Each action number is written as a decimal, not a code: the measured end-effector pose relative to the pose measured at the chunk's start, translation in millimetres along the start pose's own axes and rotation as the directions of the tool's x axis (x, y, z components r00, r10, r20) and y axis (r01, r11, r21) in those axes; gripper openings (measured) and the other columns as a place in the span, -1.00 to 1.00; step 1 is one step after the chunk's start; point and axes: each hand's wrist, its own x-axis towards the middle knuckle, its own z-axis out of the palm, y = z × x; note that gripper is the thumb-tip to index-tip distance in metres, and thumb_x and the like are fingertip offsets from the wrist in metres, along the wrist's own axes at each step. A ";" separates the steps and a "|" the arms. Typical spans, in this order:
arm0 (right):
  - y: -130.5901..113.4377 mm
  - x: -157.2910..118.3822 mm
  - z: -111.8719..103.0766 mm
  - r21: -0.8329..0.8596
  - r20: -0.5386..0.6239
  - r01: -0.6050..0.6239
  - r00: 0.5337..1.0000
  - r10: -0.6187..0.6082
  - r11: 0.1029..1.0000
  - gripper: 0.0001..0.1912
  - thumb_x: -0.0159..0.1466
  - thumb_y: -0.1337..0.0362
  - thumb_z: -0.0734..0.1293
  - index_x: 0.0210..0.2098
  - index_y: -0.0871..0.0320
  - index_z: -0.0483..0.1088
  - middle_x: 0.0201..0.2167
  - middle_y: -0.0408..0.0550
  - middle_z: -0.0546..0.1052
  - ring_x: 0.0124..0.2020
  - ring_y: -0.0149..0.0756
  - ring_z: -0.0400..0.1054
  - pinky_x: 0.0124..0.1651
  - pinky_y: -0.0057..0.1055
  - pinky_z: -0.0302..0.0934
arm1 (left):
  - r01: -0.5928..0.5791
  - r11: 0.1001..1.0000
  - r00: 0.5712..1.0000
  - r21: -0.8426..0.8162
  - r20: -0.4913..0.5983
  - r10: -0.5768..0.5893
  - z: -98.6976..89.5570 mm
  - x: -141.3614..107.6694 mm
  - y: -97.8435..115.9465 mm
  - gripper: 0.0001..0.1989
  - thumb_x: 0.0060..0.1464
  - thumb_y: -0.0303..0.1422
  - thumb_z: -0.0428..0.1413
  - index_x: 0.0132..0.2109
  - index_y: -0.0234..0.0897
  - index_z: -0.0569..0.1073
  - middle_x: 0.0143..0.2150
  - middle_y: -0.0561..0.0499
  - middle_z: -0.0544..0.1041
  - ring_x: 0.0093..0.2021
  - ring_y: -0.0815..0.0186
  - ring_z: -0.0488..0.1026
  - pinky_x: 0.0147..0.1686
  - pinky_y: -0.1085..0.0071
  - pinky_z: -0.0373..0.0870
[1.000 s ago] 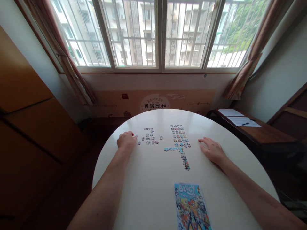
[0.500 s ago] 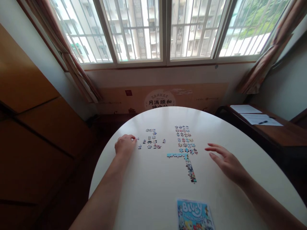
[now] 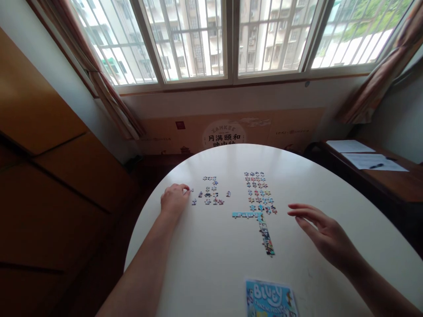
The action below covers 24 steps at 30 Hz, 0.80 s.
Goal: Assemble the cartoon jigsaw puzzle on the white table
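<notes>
My left hand (image 3: 175,198) rests at the left of the white round table (image 3: 198,264), thumb and forefinger pinched at a small puzzle piece (image 3: 191,190). Just right of it lie loose puzzle pieces (image 3: 208,194) in short rows. A denser block of loose pieces (image 3: 257,186) stands farther right. Below that block, joined pieces form a corner strip (image 3: 266,237), with one arm pointing left and one running toward me. My right hand (image 3: 325,231) hovers or rests to the right of the block, fingers stretched out, holding nothing.
A blue Bluey picture sheet or box (image 3: 271,299) lies at the near edge of view. Papers (image 3: 373,161) and dark pens lie on a brown side table (image 3: 396,180) at the right. Barred windows and curtains are beyond, with a wooden cabinet (image 3: 42,198) at left.
The view has shifted slightly, so most things sit a little farther right. My left hand stays by the same piece, and my right hand remains spread beside the block.
</notes>
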 end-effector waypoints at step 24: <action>-31.7 -1.9 -5.3 0.073 0.235 0.366 0.898 -0.373 0.928 -0.86 0.31 0.33 0.39 -0.14 0.09 0.56 -0.24 -0.04 0.64 -0.21 -0.27 0.53 -0.14 -0.30 0.44 | -0.029 0.392 0.785 -0.919 0.222 0.578 -29.8 -102.8 115.4 -0.82 0.02 -0.28 0.26 -0.25 -0.26 0.49 -0.31 -0.02 0.63 -0.29 0.29 0.57 -0.29 0.40 0.47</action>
